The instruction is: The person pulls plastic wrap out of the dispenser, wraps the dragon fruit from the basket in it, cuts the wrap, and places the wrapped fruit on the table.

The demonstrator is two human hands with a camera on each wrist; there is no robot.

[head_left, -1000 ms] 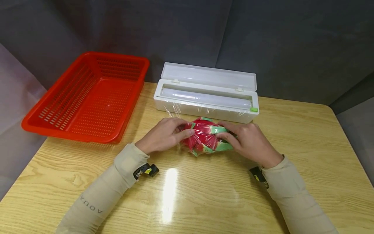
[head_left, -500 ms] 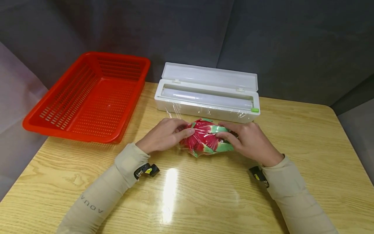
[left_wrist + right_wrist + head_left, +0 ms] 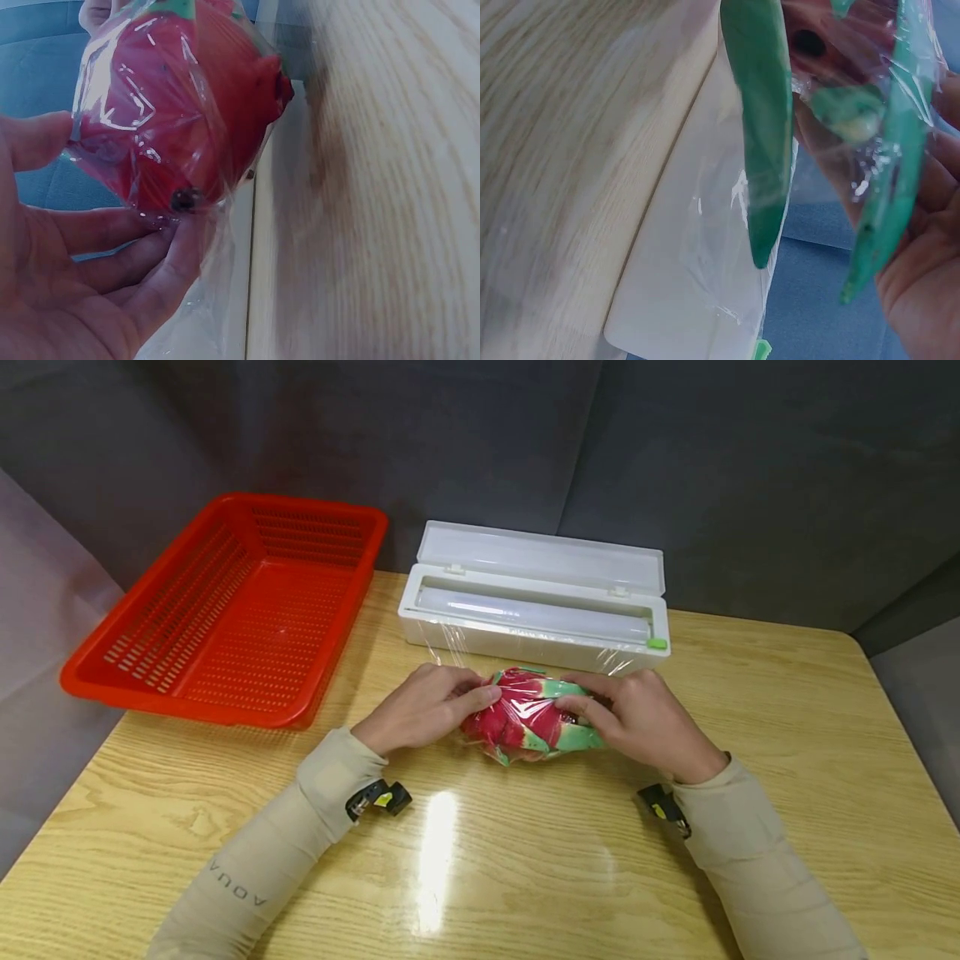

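A red dragon fruit (image 3: 517, 714) with green-tipped scales lies between both hands, covered in clear plastic wrap. My left hand (image 3: 427, 706) grips its left end, thumb on top and the other fingers reaching behind and below, as the left wrist view shows. At the opposite end, my right hand (image 3: 645, 718) holds the fruit among its long green scales (image 3: 761, 135). Creased film (image 3: 453, 643) stretches from the fruit back to a white wrap dispenser (image 3: 525, 647), whose lid stands up and whose film roll (image 3: 532, 612) shows inside.
A red plastic basket (image 3: 300, 714) with slotted walls stands at the left of the wooden table (image 3: 510, 877). The dispenser's green slider (image 3: 657, 643) sits at its right end. Dark cloth (image 3: 480, 443) hangs behind the table.
The dragon fruit has rolled slightly toward the person, its far green scale tip sinking from sight. Both hands keep their hold, barely shifting.
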